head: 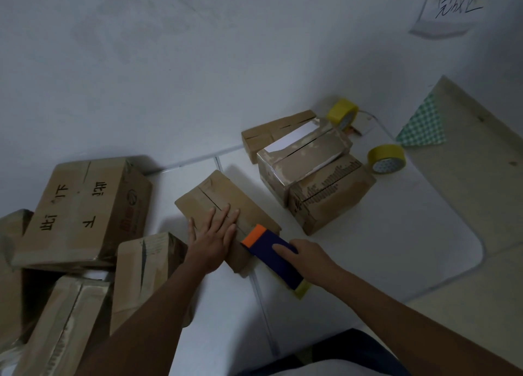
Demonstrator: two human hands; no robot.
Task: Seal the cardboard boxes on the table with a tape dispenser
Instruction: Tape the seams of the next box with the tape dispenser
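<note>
A flat cardboard box (215,197) lies on the white table (396,234) in front of me, its top seam running away from me. My left hand (214,237) presses flat on the box's near half, fingers spread and straight. My right hand (307,258) grips a dark blue tape dispenser (276,258) with an orange front end, which rests on the box's near right edge. A bit of yellow tape shows at the dispenser's rear end.
Three boxes (308,160) stand grouped at the back right, beside two yellow tape rolls (386,158). Several larger boxes (85,208) are piled at the left. A wall rises behind, with a handwritten paper sign (450,5) at the top right.
</note>
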